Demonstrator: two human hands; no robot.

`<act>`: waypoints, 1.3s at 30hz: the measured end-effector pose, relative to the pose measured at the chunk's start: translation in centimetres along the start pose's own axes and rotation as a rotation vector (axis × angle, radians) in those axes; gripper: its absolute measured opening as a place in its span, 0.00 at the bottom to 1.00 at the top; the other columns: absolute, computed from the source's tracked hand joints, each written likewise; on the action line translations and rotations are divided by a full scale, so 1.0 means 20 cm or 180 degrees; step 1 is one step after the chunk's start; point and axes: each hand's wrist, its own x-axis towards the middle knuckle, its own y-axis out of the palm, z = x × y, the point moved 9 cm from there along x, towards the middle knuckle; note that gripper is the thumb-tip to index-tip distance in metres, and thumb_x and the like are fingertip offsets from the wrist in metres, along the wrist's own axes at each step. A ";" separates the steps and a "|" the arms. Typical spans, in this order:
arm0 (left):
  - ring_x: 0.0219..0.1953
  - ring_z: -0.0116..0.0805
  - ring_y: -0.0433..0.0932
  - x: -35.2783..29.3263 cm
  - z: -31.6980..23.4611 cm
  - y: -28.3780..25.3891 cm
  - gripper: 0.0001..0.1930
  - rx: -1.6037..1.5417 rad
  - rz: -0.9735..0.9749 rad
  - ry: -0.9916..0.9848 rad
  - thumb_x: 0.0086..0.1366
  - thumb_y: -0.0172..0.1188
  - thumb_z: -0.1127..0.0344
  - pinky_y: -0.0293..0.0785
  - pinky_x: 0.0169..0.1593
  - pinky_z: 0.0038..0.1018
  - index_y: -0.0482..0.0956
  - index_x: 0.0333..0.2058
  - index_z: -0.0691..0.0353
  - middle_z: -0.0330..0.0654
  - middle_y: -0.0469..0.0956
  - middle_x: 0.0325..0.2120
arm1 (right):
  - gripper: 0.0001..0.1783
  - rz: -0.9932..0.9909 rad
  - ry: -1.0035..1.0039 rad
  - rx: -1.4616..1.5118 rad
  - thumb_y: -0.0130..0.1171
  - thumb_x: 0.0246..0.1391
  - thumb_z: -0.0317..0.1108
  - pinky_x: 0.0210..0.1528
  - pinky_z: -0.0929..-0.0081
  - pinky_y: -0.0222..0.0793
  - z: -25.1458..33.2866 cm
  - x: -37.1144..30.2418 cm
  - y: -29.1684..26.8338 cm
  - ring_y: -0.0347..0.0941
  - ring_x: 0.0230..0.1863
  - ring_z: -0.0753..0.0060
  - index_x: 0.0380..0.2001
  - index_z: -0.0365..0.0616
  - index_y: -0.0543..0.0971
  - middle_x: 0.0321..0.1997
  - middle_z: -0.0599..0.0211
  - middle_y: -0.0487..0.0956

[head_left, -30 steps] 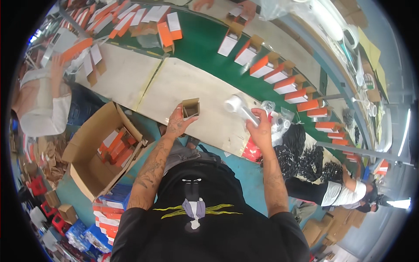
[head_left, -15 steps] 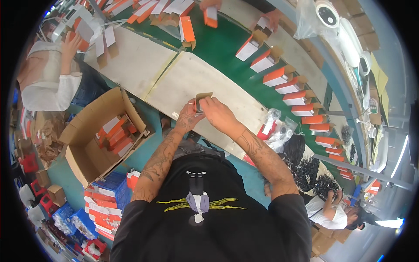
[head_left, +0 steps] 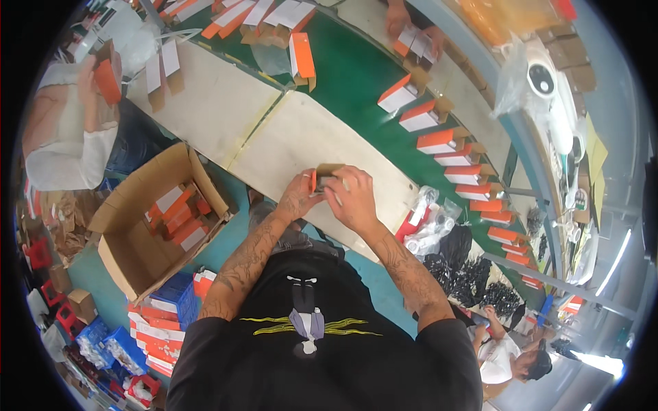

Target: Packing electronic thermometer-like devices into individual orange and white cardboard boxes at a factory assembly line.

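A small orange carton with a brown cardboard flap (head_left: pixel 330 169) stands up between my hands over the pale table. My left hand (head_left: pixel 299 196) is closed around its left side, where a strip of orange shows. My right hand (head_left: pixel 354 198) is bent over the carton's right side and mouth, its thumb and fingers gripping there. Something dark grey shows in the opening, mostly hidden by the fingers; I cannot make out what it is.
Beyond the pale table (head_left: pixel 274 147) runs a green conveyor (head_left: pixel 356 75) with a row of open orange-and-white cartons (head_left: pixel 439 142). A large cardboard box (head_left: pixel 123 257) holding orange cartons stands at my left. Plastic-wrapped white parts (head_left: pixel 428 229) and black cables (head_left: pixel 456 274) lie right. Co-workers sit around.
My right hand has shifted over the carton's mouth, its fingers more spread. Cartons on the conveyor sit slightly further down-left in view. The co-worker at left has turned an orange carton.
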 end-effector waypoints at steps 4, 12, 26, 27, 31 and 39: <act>0.64 0.55 0.70 0.07 -0.05 -0.06 0.41 0.0265 0.0247 -0.0087 0.59 0.74 0.56 0.68 0.68 0.43 0.65 0.66 0.62 0.54 0.71 0.61 | 0.21 -0.0253 0.0398 0.0455 0.67 0.56 0.35 0.62 0.53 0.68 -0.21 0.28 -0.11 0.71 0.61 0.47 0.53 0.49 0.81 0.50 0.58 0.79; 0.60 0.50 0.75 0.02 0.34 -0.51 0.25 0.0001 -0.0593 -0.0237 0.66 0.68 0.56 0.70 0.66 0.40 0.75 0.55 0.65 0.50 0.78 0.56 | 0.11 0.0674 0.1028 0.0540 0.54 0.63 0.31 0.48 0.45 0.74 -1.07 0.83 -0.08 0.76 0.47 0.31 0.45 0.36 0.76 0.40 0.39 0.81; 0.45 0.38 0.85 -0.48 0.84 -0.93 0.21 -0.0222 -0.0810 -0.1553 0.68 0.68 0.56 0.79 0.51 0.32 0.80 0.50 0.68 0.48 0.85 0.42 | 0.26 -0.0124 0.1539 -0.0445 0.67 0.57 0.50 0.56 0.47 0.69 -1.45 1.45 0.11 0.77 0.53 0.39 0.49 0.41 0.81 0.48 0.44 0.83; 0.44 0.38 0.86 -0.46 0.81 -0.93 0.21 -0.0135 -0.0769 -0.1547 0.69 0.68 0.56 0.80 0.51 0.32 0.80 0.50 0.68 0.48 0.85 0.43 | 0.24 0.0180 0.1839 -0.0077 0.67 0.57 0.49 0.55 0.46 0.71 -1.41 1.39 0.32 0.78 0.54 0.39 0.47 0.40 0.81 0.49 0.43 0.83; 0.48 0.44 0.84 -0.36 0.84 -0.83 0.19 -0.0659 -0.0768 -0.1260 0.70 0.66 0.56 0.80 0.53 0.35 0.81 0.50 0.66 0.52 0.84 0.45 | 0.21 0.0794 0.2034 0.0124 0.66 0.59 0.47 0.53 0.47 0.77 -1.23 1.19 0.93 0.81 0.53 0.40 0.44 0.39 0.81 0.47 0.43 0.85; 0.54 0.56 0.78 0.08 -0.12 -0.90 0.28 0.0830 -0.1465 0.0425 0.63 0.70 0.64 0.74 0.61 0.44 0.73 0.59 0.62 0.54 0.78 0.52 | 0.08 -0.1563 0.1236 0.0943 0.58 0.66 0.31 0.47 0.55 0.75 -0.83 0.80 -0.07 0.81 0.43 0.48 0.42 0.40 0.82 0.41 0.52 0.84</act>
